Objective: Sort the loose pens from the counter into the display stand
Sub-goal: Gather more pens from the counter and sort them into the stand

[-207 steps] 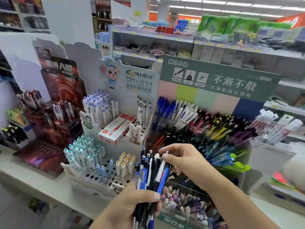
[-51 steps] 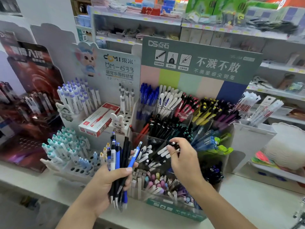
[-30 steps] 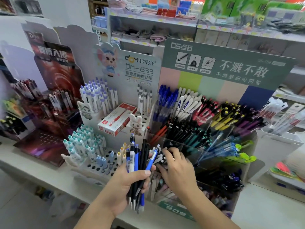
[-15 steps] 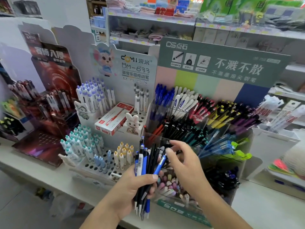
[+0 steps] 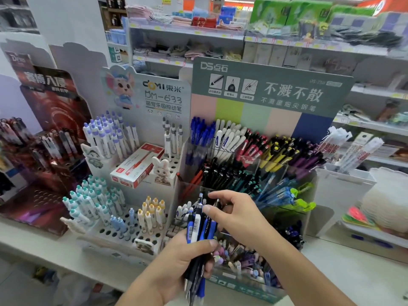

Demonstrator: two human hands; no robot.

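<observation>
Pens (image 5: 197,230), a mixed blue/black bunch, sit clenched in our left hand (image 5: 185,257), just in front of the display stand (image 5: 254,164). Right hand (image 5: 237,214) reaches in w/ thumb and forefinger at a black pen's top; whether it's gripping yet we can't tell (motion blur). Biggest risk: stand's slots are packed, so a pen goes in the wrong colour slot. Smaller: bunch slips while we pull one. Pen tips are hidden below our fist.

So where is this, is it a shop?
Most likely a shop's stationery counter: branded display stands packed with colour-sorted pens, and goods shelves with price tags behind. The left hand grips a bunch of pens.
</observation>
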